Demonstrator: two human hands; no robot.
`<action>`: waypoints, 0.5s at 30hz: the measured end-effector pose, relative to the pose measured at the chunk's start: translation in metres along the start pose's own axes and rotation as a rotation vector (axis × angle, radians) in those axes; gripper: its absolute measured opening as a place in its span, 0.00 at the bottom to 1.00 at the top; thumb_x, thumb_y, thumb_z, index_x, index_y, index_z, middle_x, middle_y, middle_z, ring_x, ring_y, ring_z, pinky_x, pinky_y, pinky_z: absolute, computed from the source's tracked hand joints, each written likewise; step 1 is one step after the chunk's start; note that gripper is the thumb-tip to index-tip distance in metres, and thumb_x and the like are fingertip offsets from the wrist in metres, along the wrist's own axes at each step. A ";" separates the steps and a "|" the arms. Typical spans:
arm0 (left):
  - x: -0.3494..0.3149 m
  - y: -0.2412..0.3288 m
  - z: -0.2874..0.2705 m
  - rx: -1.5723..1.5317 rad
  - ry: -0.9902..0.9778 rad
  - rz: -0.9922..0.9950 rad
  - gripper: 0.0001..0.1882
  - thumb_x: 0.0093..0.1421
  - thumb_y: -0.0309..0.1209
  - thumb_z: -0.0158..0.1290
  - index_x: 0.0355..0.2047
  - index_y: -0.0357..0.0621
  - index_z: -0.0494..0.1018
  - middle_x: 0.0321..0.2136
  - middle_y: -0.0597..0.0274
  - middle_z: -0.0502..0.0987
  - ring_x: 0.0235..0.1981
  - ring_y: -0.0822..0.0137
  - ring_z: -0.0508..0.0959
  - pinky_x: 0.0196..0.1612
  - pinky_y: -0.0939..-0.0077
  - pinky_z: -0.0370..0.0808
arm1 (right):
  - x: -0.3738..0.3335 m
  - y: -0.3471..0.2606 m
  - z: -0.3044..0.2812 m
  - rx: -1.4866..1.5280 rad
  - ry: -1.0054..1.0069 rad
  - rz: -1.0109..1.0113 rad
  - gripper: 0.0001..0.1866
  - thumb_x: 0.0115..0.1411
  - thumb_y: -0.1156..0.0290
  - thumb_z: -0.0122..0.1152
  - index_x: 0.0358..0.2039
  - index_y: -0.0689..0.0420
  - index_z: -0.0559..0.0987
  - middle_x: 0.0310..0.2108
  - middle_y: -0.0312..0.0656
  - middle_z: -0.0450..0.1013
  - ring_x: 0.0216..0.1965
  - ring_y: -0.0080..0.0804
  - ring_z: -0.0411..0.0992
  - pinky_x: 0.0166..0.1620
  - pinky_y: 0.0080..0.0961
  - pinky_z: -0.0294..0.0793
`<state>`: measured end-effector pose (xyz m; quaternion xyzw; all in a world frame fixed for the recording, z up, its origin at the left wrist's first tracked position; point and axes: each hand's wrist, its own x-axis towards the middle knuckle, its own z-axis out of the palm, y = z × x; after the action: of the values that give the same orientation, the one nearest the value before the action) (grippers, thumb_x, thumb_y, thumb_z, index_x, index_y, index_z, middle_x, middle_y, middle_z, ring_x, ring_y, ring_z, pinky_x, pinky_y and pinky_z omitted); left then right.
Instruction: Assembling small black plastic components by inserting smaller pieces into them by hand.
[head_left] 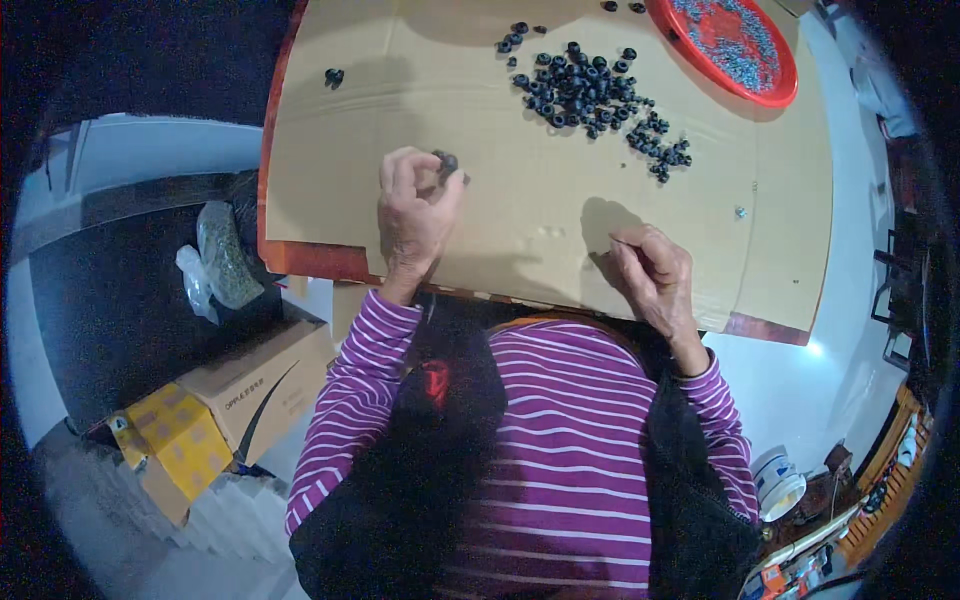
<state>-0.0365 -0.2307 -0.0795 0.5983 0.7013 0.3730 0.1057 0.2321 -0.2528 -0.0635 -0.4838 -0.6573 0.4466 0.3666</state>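
My left hand (pixel 415 205) is closed above the cardboard sheet, with a small black round part (pixel 447 162) pinched at the fingertips. To the right, over the front of the sheet, my right hand (pixel 658 275) has its fingers curled and pressed together; whatever may be in them is too small or hidden to make out. Beyond both hands lies a loose pile of small black round parts (pixel 585 90), several showing a hole in the end. A few more black parts (pixel 334 78) sit apart at the far left.
A red round tray (pixel 790 88) of small silvery metal pieces stands at the far right. The cardboard sheet (pixel 500 220) covers the table, with a tiny shiny piece (pixel 741 212) on it. Left of the table are a cardboard box (pixel 265 385) and clear plastic bags (pixel 228 255).
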 end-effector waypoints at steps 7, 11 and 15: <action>0.006 0.017 0.000 0.211 0.011 0.213 0.23 0.40 0.28 0.60 0.39 0.45 0.68 0.42 0.56 0.65 0.43 0.57 0.67 0.44 0.65 0.67 | 0.080 -0.003 0.023 -0.587 0.153 -0.450 0.08 0.50 0.75 0.56 0.33 0.58 0.73 0.23 0.42 0.67 0.22 0.39 0.68 0.23 0.29 0.67; 0.008 0.005 0.011 0.138 -0.038 0.270 0.23 0.41 0.32 0.60 0.39 0.47 0.68 0.41 0.57 0.67 0.43 0.56 0.66 0.44 0.63 0.66 | 0.115 0.009 0.042 -0.824 0.125 -0.431 0.06 0.49 0.72 0.55 0.30 0.56 0.72 0.23 0.41 0.66 0.25 0.38 0.69 0.23 0.30 0.69; 0.008 -0.002 0.010 0.153 -0.064 0.293 0.22 0.43 0.31 0.59 0.40 0.46 0.67 0.43 0.57 0.66 0.44 0.55 0.65 0.45 0.63 0.65 | 0.112 0.014 0.044 -0.897 0.158 -0.506 0.05 0.49 0.70 0.56 0.27 0.54 0.72 0.22 0.38 0.63 0.27 0.34 0.68 0.25 0.28 0.70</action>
<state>-0.0344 -0.2198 -0.0856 0.7120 0.6292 0.3107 0.0262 0.1666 -0.1537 -0.0855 -0.4518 -0.8506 -0.0193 0.2683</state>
